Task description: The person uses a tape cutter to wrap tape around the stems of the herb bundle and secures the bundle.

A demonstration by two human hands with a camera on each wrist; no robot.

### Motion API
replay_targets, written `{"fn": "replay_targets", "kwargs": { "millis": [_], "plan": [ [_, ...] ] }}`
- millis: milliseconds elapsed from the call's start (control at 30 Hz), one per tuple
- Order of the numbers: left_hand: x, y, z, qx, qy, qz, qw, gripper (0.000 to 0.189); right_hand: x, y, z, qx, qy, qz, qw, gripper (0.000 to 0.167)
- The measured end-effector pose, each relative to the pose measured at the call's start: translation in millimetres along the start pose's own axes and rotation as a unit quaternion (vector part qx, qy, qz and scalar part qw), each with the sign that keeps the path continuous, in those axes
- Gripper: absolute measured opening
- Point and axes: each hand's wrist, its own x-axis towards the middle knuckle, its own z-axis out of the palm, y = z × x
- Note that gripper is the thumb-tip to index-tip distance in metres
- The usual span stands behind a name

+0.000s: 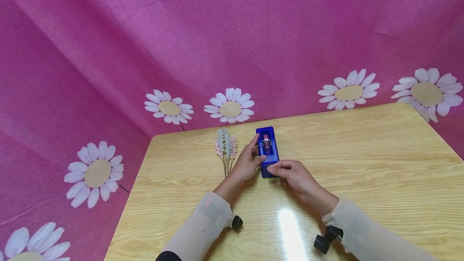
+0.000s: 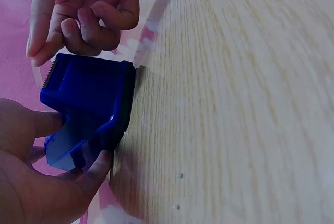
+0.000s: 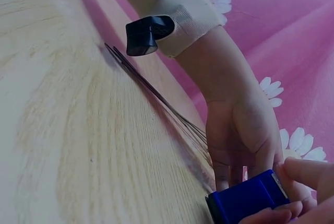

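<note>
A blue tape dispenser point(image 1: 269, 157) with a roll of tape point(image 1: 266, 143) in its well sits on the wooden table. My left hand point(image 1: 248, 163) grips its left side, thumb on the near part and fingers along the far side. At the near end, my right hand point(image 1: 295, 176) pinches thumb and forefinger together by the dispenser's cutter. The serrated cutter point(image 2: 49, 72) shows in the left wrist view, just below those fingertips. Clear tape between them is hard to make out. In the right wrist view the dispenser point(image 3: 248, 199) is partly hidden by the right fingers.
Left of the dispenser lies a bunch of grey and pink artificial flowers point(image 1: 225, 144), its thin stems point(image 3: 156, 96) passing under the left forearm. A pink daisy-print cloth point(image 1: 232, 43) hangs behind the wooden table point(image 1: 362, 164). A black camera point(image 1: 322, 243) is strapped at the right wrist.
</note>
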Motion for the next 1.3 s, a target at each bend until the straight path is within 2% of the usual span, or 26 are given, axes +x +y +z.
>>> {"fn": "replay_targets", "kwargs": {
  "millis": [333, 600, 1300],
  "plan": [
    [-1.2, 2.1, 0.0, 0.004, 0.002, -0.009, 0.9999, 0.075, -6.1, 1.1, 0.2, 0.012, -0.009, 0.002, 0.9999, 0.018],
    [-0.7, 2.2, -0.6, 0.001, 0.001, -0.004, 1.0000, 0.075, -11.7, 0.3, -2.5, 0.013, -0.015, 0.009, 0.9998, 0.023],
    [-0.8, 2.1, 0.9, -0.003, 0.001, -0.006, 1.0000, 0.075, -24.8, 4.5, -1.5, 0.010, -0.020, 0.020, 0.9995, 0.016]
  ]
}}
